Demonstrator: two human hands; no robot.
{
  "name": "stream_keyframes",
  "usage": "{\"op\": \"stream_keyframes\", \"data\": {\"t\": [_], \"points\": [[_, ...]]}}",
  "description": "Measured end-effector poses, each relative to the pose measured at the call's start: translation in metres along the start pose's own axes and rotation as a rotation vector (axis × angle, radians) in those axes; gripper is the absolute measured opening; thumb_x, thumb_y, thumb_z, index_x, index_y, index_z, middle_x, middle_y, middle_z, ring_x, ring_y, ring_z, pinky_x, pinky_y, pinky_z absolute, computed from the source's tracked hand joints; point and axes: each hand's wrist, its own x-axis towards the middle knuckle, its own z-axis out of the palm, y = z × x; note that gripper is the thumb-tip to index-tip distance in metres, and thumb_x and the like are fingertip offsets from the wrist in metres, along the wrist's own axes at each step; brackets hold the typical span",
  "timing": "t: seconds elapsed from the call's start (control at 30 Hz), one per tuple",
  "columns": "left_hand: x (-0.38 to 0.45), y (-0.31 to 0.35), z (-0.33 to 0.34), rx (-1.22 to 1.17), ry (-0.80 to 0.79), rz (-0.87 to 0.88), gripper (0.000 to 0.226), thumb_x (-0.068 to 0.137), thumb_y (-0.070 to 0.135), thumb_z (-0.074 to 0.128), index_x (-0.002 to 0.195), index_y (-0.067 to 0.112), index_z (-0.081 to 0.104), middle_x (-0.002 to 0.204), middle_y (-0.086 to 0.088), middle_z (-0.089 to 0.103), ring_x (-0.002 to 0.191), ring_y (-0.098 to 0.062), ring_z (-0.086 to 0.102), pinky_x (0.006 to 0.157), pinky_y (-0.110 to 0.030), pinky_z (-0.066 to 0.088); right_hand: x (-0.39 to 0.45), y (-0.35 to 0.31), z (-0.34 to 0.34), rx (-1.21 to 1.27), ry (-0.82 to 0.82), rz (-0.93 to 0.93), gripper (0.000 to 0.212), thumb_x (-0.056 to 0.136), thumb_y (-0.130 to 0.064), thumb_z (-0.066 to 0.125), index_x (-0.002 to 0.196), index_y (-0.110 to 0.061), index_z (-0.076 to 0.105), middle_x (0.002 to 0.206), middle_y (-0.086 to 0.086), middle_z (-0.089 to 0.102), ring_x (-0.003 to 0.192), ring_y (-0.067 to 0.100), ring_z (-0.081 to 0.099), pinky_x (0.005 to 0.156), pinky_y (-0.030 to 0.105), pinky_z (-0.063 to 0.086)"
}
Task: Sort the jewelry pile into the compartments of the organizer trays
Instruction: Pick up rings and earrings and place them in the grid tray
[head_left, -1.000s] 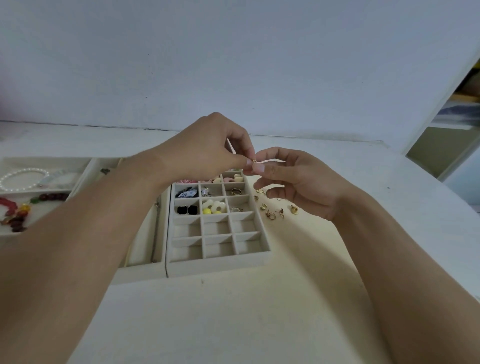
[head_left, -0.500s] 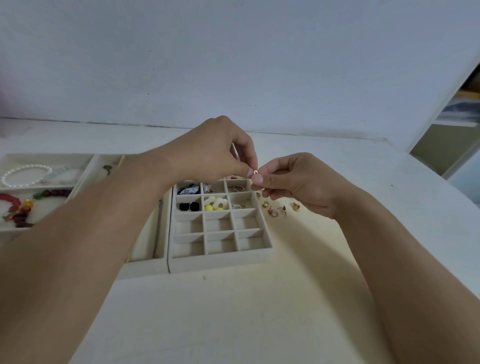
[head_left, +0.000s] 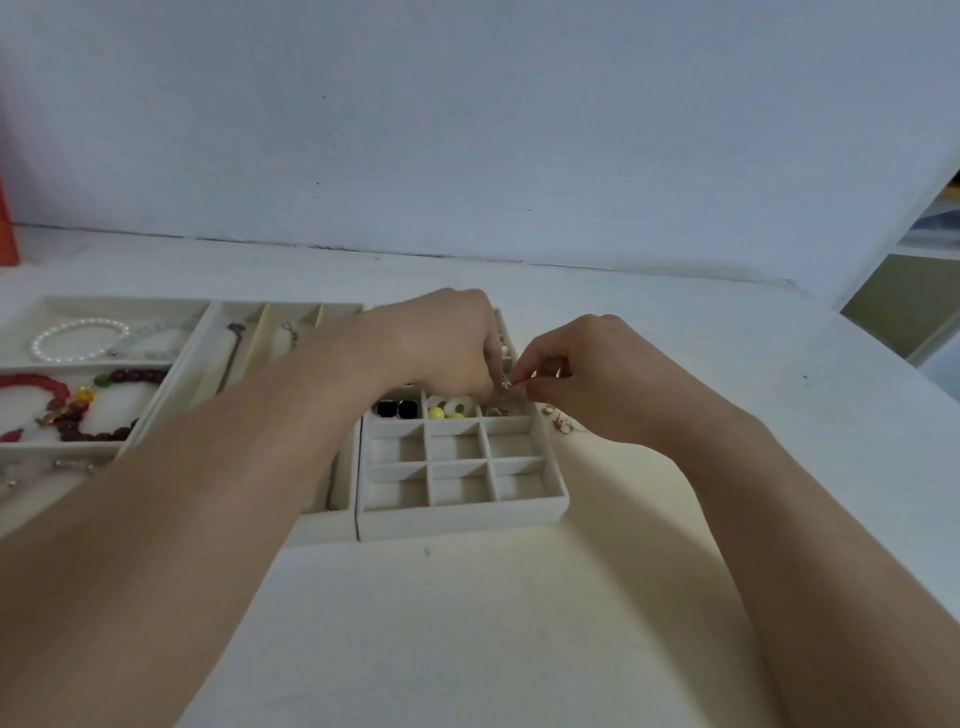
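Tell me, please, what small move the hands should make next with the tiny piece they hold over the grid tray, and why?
Probably lower and release it: the left hand and right hand pinch a small metal piece just above the grid tray, over a right-column compartment that already holds similar metal bits.

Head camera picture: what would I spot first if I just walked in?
Probably the two hands, left hand and right hand, meeting over the far end of the small grid tray, pinching a tiny piece between them. Next, the red bead bracelet in the tray at far left, with the pearl bracelet behind it.
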Motion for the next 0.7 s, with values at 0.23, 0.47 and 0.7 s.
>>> {"op": "stream_keyframes", "data": {"t": [0.23, 0.47, 0.7], "points": [[-0.003, 0.009, 0.005, 0.105, -0.022, -0.064, 0.016, 0.087, 0.018, 0.067, 0.099, 0.015, 0.078, 0.083, -0.006, 0.074, 0.076, -0.021, 0.067, 0.062, -0.028, 0.049, 0.001, -0.01, 0.006, -0.117, -0.033, 0.062, 0.007, 0.09, -0.033, 0.071, 0.087, -0.032, 0.077, 0.069, -0.007, 0.063, 0.07, 0.014, 0.06, 0.063, 0.03, 0.049], [-0.002, 0.01, 0.006, 0.109, -0.03, -0.11, 0.023, 0.082, 0.012, 0.062, 0.101, 0.014, 0.075, 0.088, -0.006, 0.075, 0.088, -0.022, 0.072, 0.063, -0.028, 0.048, 0.005, -0.017, 0.015, -0.244, -0.028, 0.143, 0.009, 0.088, -0.033, 0.068, 0.089, -0.035, 0.077, 0.091, 0.0, 0.068, 0.083, 0.024, 0.065, 0.075, 0.034, 0.055], [-0.002, 0.01, 0.003, 0.119, -0.076, -0.09, 0.023, 0.086, 0.012, 0.061, 0.103, 0.011, 0.077, 0.089, -0.007, 0.075, 0.07, -0.018, 0.06, 0.056, -0.025, 0.044, 0.005, -0.023, 0.013, -0.302, -0.022, 0.181, 0.011, 0.088, -0.035, 0.068, 0.095, -0.038, 0.077, 0.091, -0.001, 0.066, 0.079, 0.023, 0.062, 0.061, 0.027, 0.04]]}}
